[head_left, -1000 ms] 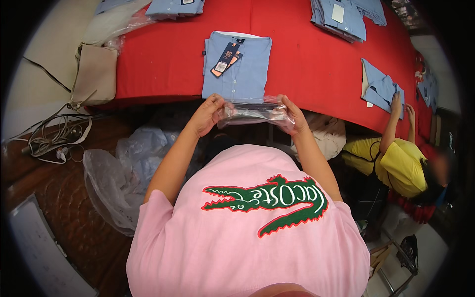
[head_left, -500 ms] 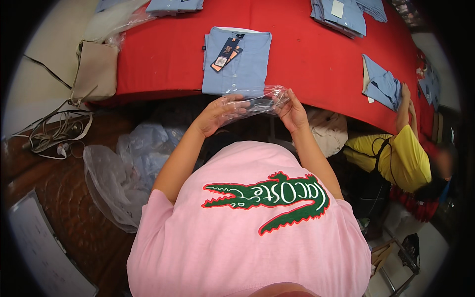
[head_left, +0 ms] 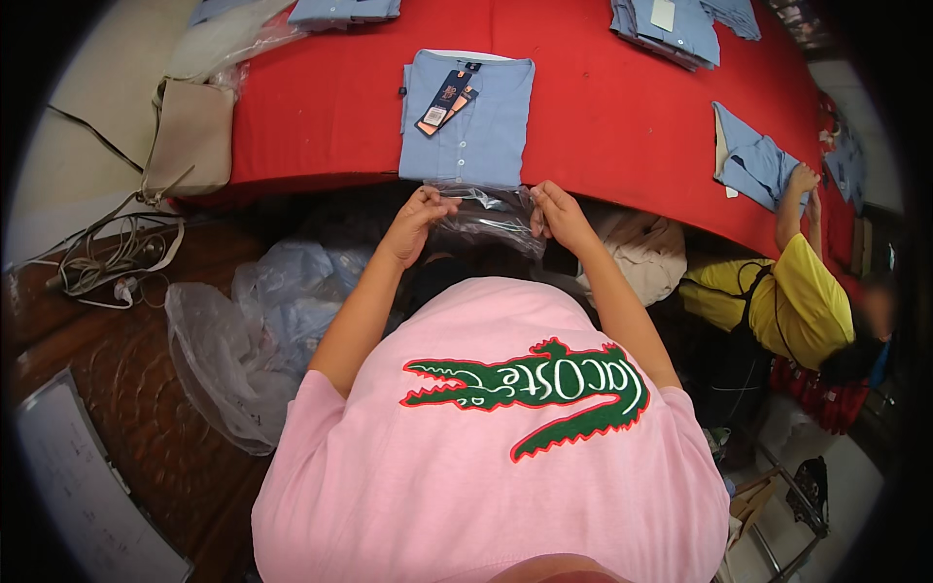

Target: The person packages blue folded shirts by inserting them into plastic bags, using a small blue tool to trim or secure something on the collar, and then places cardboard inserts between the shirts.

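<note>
Just below the folded blue shirt (head_left: pixel 486 126), on the wearer's side, both hands are holding a clear plastic bag (head_left: pixel 486 222). Left hand (head_left: pixel 412 229) is pinching the bag's left end between thumb and fingers; right hand (head_left: pixel 566 220) is pinching its right end; the hands are staying apart. The shirt is lying flat on the red table (head_left: pixel 622 126), and paper tags (head_left: pixel 446 103) are resting on its upper left part. Bag-to-shirt contact: cannot tell. Well right of the shirt, a co-worker's hand (head_left: pixel 803 179) is touching a second shirt (head_left: pixel 758 163). Risks, judged: slick film could be slipping from a loose pinch; uneven pulling could be tearing it; pushing against the shirt's near edge could be rucking the folds.
</note>
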`<action>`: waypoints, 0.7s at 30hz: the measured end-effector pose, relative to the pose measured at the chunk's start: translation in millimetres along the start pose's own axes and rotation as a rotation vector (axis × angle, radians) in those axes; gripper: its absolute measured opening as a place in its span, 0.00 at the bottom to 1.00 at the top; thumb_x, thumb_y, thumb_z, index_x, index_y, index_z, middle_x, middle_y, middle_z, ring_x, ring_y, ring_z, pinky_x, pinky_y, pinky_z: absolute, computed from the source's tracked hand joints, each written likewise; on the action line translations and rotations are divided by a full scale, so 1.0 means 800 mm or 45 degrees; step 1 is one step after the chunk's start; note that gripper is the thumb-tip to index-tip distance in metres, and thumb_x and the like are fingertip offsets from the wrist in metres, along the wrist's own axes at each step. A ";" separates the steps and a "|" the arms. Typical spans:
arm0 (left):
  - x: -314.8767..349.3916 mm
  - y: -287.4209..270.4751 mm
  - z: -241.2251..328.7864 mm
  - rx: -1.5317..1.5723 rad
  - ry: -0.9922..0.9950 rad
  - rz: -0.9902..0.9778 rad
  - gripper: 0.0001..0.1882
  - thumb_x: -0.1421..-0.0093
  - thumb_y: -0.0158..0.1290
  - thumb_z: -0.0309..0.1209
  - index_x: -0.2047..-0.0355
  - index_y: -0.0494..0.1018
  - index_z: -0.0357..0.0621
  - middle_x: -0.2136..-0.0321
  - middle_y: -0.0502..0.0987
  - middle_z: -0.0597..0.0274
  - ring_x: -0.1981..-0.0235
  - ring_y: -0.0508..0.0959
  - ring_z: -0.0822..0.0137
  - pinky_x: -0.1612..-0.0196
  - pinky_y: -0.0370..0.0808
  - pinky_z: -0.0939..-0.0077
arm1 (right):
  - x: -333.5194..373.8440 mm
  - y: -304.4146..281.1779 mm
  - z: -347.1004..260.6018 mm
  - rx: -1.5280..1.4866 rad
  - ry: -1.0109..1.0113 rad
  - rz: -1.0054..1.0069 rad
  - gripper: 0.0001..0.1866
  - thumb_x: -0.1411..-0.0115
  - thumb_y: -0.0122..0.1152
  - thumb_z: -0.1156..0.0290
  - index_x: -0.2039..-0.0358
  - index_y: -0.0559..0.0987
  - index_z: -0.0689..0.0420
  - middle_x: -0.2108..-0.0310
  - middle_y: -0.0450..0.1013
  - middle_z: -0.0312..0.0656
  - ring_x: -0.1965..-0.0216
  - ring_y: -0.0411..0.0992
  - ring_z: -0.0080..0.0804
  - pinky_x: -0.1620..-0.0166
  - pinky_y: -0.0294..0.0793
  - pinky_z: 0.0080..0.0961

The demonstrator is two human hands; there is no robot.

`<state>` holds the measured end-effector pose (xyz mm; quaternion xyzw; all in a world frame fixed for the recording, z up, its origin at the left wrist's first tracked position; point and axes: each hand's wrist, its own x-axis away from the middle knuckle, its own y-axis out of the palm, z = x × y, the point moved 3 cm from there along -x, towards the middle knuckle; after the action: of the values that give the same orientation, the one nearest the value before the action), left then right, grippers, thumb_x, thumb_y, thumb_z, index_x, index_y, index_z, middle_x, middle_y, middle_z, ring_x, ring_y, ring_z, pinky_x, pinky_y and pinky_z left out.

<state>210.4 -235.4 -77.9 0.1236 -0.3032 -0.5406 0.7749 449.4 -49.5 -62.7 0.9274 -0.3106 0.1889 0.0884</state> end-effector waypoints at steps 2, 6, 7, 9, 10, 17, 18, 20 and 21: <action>0.001 -0.001 0.009 -0.181 -0.134 -0.035 0.10 0.34 0.61 0.29 0.56 0.72 0.49 0.57 0.82 0.59 0.49 0.80 0.68 0.34 0.67 0.66 | -0.011 -0.006 0.007 -0.048 0.096 0.034 0.13 0.20 0.50 0.61 0.56 0.74 0.57 0.79 0.78 0.43 0.85 0.70 0.24 0.79 0.69 0.22; -0.005 -0.031 0.009 -1.063 -0.282 -0.344 0.08 0.31 0.59 0.39 0.58 0.76 0.50 0.57 0.85 0.61 0.43 0.80 0.61 0.23 0.39 0.39 | -0.027 -0.011 -0.015 -0.023 0.145 -0.049 0.14 0.19 0.49 0.60 0.54 0.73 0.57 0.75 0.81 0.49 0.89 0.68 0.24 0.81 0.71 0.21; -0.002 -0.019 0.020 -1.202 -0.339 -0.397 0.09 0.30 0.57 0.41 0.59 0.78 0.52 0.57 0.85 0.62 0.42 0.80 0.60 0.23 0.35 0.36 | -0.028 -0.011 -0.020 -0.043 0.179 -0.092 0.14 0.19 0.49 0.59 0.55 0.73 0.57 0.76 0.81 0.48 0.89 0.68 0.24 0.81 0.72 0.21; 0.003 -0.002 0.045 -1.486 -0.452 -0.497 0.14 0.28 0.54 0.47 0.61 0.81 0.54 0.56 0.85 0.62 0.40 0.79 0.57 0.24 0.28 0.31 | -0.029 -0.012 -0.035 -0.084 0.240 -0.182 0.14 0.19 0.47 0.58 0.56 0.73 0.55 0.76 0.81 0.46 0.88 0.68 0.23 0.80 0.73 0.21; 0.001 -0.011 0.039 -1.535 -0.443 -0.508 0.15 0.28 0.52 0.48 0.61 0.81 0.55 0.55 0.85 0.62 0.39 0.78 0.56 0.24 0.28 0.31 | -0.029 -0.014 -0.041 -0.050 0.248 -0.258 0.15 0.19 0.47 0.58 0.55 0.73 0.55 0.73 0.82 0.49 0.86 0.72 0.25 0.79 0.75 0.21; -0.021 -0.017 0.050 -1.511 -0.189 -0.327 0.19 0.23 0.46 0.47 0.57 0.83 0.52 0.51 0.86 0.56 0.35 0.75 0.55 0.26 0.42 0.33 | -0.025 -0.024 -0.057 0.608 0.156 -0.361 0.14 0.21 0.52 0.60 0.55 0.76 0.59 0.61 0.82 0.45 0.67 0.85 0.30 0.70 0.81 0.22; -0.024 -0.016 0.049 -1.529 -0.122 -0.271 0.18 0.23 0.46 0.45 0.57 0.83 0.50 0.52 0.86 0.55 0.37 0.77 0.54 0.27 0.49 0.37 | -0.029 -0.028 -0.059 0.566 0.164 -0.274 0.13 0.21 0.53 0.61 0.55 0.77 0.59 0.62 0.81 0.44 0.66 0.85 0.31 0.70 0.81 0.23; -0.028 -0.015 0.048 -1.488 -0.028 -0.161 0.17 0.23 0.47 0.41 0.56 0.81 0.44 0.54 0.86 0.51 0.44 0.81 0.52 0.32 0.62 0.46 | -0.040 -0.034 -0.064 0.425 0.182 -0.136 0.12 0.22 0.56 0.63 0.55 0.77 0.59 0.62 0.81 0.42 0.64 0.85 0.31 0.68 0.82 0.23; -0.030 -0.014 0.047 -1.429 -0.001 -0.113 0.16 0.24 0.48 0.39 0.56 0.81 0.42 0.55 0.86 0.50 0.48 0.83 0.50 0.36 0.68 0.51 | -0.047 -0.037 -0.068 0.326 0.194 -0.081 0.11 0.23 0.57 0.64 0.55 0.77 0.60 0.61 0.81 0.43 0.63 0.85 0.32 0.66 0.82 0.23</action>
<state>173.7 -212.5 -61.8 -0.2953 0.0361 -0.6511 0.6982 424.0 9.6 -29.8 0.9234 -0.2470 0.2939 -0.0012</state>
